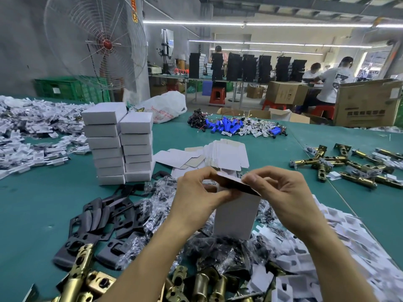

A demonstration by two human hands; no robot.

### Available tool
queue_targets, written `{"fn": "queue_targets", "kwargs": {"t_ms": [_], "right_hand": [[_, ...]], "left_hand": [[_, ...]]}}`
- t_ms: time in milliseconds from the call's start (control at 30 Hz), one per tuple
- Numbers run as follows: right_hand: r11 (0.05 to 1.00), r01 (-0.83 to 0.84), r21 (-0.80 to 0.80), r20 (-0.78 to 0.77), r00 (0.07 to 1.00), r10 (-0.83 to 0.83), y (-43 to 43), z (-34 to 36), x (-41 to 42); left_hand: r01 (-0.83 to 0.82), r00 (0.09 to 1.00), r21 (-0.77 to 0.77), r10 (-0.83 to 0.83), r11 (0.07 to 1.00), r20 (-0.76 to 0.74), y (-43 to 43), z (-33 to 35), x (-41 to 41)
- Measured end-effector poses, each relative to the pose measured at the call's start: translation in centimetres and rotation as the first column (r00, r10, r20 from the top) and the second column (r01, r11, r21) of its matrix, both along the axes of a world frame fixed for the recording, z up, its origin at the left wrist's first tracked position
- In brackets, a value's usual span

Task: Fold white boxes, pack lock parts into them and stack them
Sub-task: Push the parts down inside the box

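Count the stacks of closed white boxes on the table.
2: the taller left stack and the right stack, side by side, left of the flat box blanks. More could hide behind them.

Bare green mat (32,203) left; box stacks (104,142) block far-left; black plates (98,216), brass latches (79,269) crowd front.
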State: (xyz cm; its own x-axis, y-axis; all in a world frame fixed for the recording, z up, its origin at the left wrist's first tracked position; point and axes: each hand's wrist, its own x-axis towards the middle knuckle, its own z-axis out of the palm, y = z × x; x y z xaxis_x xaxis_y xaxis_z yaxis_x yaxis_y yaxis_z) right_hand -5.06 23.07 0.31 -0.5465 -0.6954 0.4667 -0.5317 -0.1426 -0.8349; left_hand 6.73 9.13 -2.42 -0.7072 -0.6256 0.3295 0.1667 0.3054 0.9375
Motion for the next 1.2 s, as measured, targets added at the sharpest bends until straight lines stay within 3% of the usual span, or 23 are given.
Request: {"fn": "queue_targets", "kwargs": {"t_ms": [367,600,867,1200], "right_hand": [[0.997,0.079,-0.008,0.026,0.997,-0.079,0.3,-0.4,-0.6],[0.992,0.12,0.027,-0.161,0.98,-0.114,0.0,-0.2,-0.2],[0.99,0.112,0.089,-0.15,0.984,-0.098,0.3,-0.1,-0.1],[0.979,0.148,0.139,-0.24,0.964,-0.111,0.3,0.1,0.1]], "left_hand": [[0.046,0.999,0.103,-0.044,0.994,-0.018,-0.8,0.5,0.2],[0.136,0.991,0.114,-0.135,0.984,-0.02,-1.2,0.7,0.7],[0.15,0.989,0.057,-0.149,0.987,-0.017,-1.3,0.6,0.6],[0.157,0.988,0.052,-0.157,0.986,0.003,-1.3,0.5,0.6]]}}
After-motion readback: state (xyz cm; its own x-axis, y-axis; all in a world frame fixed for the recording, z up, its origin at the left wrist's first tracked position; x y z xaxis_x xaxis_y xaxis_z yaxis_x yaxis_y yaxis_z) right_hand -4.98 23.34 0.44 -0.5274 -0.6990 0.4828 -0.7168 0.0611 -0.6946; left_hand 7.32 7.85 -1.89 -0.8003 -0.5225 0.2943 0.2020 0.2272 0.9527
